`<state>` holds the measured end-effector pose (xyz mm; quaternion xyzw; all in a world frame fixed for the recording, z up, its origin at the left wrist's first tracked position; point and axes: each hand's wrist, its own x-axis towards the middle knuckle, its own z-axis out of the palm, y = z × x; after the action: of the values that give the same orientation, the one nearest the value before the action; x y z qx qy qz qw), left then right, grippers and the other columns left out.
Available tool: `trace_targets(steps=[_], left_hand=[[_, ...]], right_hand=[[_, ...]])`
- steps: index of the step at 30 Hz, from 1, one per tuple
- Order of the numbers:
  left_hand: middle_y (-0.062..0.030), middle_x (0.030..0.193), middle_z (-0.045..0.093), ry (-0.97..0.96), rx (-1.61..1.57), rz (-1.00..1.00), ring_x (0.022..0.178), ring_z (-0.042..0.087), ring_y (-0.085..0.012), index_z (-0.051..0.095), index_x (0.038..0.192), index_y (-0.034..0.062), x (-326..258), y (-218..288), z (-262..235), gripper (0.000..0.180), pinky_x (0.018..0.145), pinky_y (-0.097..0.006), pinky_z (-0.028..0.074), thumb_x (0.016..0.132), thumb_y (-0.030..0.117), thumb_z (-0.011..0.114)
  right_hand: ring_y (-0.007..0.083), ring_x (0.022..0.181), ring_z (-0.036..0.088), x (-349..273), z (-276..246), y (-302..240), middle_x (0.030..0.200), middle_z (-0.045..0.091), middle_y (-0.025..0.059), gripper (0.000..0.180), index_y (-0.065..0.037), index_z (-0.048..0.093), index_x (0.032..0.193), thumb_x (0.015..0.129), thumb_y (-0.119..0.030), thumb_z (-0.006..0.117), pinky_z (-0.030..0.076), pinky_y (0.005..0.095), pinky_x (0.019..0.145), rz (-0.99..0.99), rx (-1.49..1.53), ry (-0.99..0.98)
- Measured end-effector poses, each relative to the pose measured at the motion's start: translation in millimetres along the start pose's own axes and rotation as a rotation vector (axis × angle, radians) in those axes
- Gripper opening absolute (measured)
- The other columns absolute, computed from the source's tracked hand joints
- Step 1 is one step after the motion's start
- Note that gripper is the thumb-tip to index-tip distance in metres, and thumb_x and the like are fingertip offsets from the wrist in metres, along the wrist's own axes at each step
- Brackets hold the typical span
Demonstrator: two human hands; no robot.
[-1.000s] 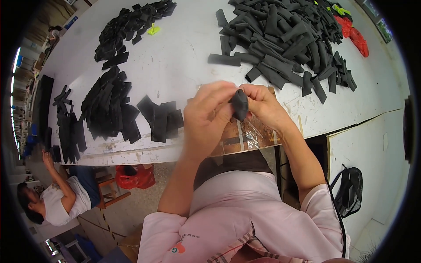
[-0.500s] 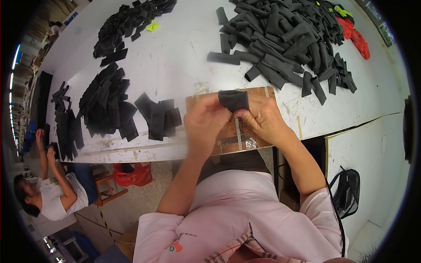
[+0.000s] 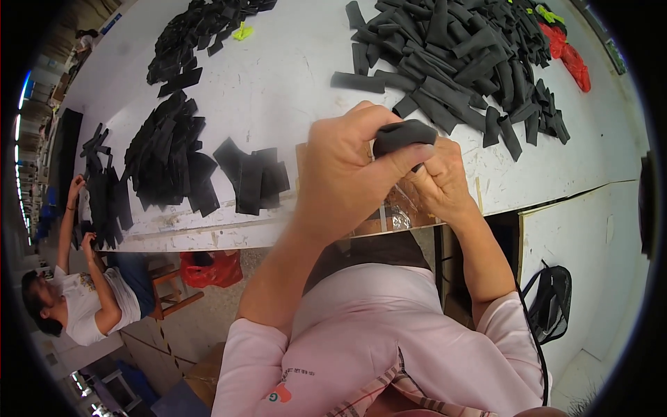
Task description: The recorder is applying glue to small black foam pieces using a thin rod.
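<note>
Between my two hands, above a brown board [image 3: 410, 212] at the table's front edge, is a dark grey fabric tube [image 3: 406, 135], bunched and folded over at its top. My left hand [image 3: 351, 160] pinches it, the thumb pressed across its near side. Closed around its lower right part is my right hand [image 3: 441, 177]; the fingers hide most of the tube's lower end. Beyond them lies a large heap of similar dark fabric tubes [image 3: 479, 55]. Left of my hands, a few flat dark fabric pieces [image 3: 251, 179] overlap on the table.
More dark pieces lie in a stack [image 3: 163, 153] and a far-left heap [image 3: 198, 35] on the white table [image 3: 278, 83]. A red plastic bag [image 3: 574, 66] sits far right. Another person [image 3: 97, 292] works at the left. A black mesh bag [image 3: 549, 302] hangs at the right.
My left hand has risen and turned over the tube, thumb now across it. The tube has shifted right and up, and its open end now looks folded over.
</note>
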<state>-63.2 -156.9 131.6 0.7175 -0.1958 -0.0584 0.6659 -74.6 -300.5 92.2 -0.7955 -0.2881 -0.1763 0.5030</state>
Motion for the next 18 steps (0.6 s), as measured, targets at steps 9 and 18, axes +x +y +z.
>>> trace_targets(steps=[9, 18], left_hand=[[-0.0014, 0.068, 0.057, 0.009, 0.332, 0.077, 0.059, 0.049, -0.0033, 0.058, 0.077, -0.0026, -5.3, -16.9, 5.1, 0.008, 0.052, -0.017, 0.040, 0.073, 0.003, 0.062], [-0.0058, 0.080, 0.060, 0.199, -0.356, 0.162, 0.070, 0.054, -0.0068, 0.058, 0.090, -0.0013, -15.0, -15.1, 7.2, 0.015, 0.060, -0.017, 0.042, 0.080, 0.010, 0.057]], right_hand=[[0.0333, 0.060, 0.052, -21.1, 11.4, 19.7, 0.067, 0.053, 0.0151, 0.027, 0.002, 0.050, 0.071, 0.084, -0.021, 0.047, 0.042, 0.0371, 0.054, 0.055, -0.016, -0.074], [0.0317, 0.062, 0.053, 0.3, -2.6, -4.0, 0.067, 0.056, 0.0145, 0.025, -0.001, 0.060, 0.077, 0.081, -0.025, 0.052, 0.042, 0.0362, 0.056, 0.384, -0.066, -0.342]])
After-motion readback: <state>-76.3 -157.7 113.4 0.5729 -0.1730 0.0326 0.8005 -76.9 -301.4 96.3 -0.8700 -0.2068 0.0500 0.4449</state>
